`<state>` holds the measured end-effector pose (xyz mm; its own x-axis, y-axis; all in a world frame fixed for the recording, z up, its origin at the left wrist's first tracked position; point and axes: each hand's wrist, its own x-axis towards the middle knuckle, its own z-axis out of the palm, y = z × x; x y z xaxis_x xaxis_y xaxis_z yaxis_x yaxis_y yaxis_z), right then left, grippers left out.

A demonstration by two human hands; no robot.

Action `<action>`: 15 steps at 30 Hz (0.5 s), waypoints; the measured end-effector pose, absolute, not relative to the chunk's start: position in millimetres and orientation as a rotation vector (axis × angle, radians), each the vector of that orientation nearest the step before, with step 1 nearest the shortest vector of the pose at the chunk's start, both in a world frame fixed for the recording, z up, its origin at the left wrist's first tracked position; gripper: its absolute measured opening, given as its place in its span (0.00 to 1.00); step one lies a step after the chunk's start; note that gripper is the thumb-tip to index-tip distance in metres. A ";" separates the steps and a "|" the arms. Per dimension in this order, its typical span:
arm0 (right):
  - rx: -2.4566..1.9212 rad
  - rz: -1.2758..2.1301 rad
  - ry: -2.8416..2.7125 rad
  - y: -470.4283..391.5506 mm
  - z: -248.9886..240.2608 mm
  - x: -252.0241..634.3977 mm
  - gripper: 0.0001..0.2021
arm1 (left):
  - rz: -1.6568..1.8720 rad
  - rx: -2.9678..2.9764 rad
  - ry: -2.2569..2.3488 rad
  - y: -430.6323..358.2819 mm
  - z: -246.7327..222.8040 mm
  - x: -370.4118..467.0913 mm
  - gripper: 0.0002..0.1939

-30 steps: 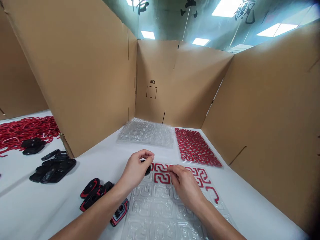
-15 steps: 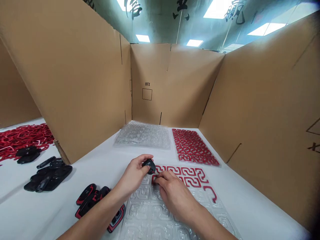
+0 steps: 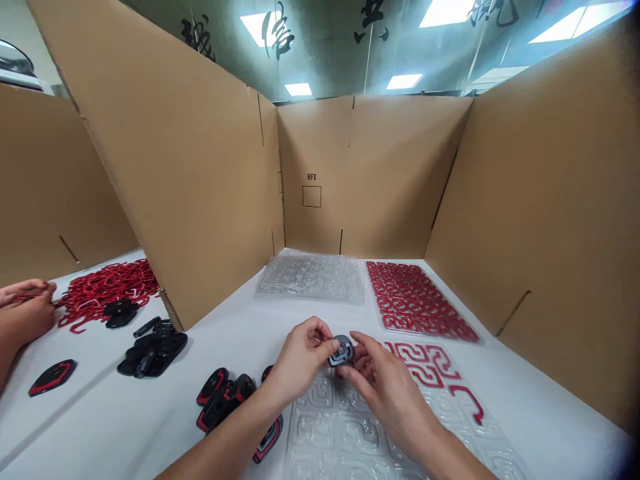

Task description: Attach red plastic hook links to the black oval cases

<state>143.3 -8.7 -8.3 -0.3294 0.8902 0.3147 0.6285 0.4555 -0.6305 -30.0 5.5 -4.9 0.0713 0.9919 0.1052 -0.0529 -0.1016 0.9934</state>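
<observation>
Black-and-grey: pinching small shell [image 3: 341,351] in left hand [image 3: 304,359] | cupping right hand [image 3: 393,387] narrowly at its side, grip unclear | holding it above clear tray [image 3: 345,433] with red strips [image 3: 475,402] | leaving black-and-red shells [image 3: 220,403] near left forearm

A white table [image 3: 230,317] bears trays [image 3: 313,277], red strips [image 3: 113,287] and seemingly black casings [image 3: 155,352].

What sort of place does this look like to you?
Probably a hand-assembly workstation in a workshop: cardboard partitions screen the white table, clear molded trays hold rows of red strips, and black casings lie piled beside a neighbouring worker's hands.
</observation>
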 end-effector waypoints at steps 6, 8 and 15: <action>-1.176 0.670 -1.902 0.2 -14.2 147.4 0.18 | 1.102 1.316 1.013 0.3 -1.1 -30.4 0.15; -1.114 0.859 -1.782 2.8 -14.8 148.4 0.19 | 1.030 1.437 0.967 -0.7 1.2 -32.2 0.17; -1.028 0.828 -1.821 0.6 -15.8 150.1 0.21 | 0.928 1.970 1.433 0.6 21.5 -60.5 0.19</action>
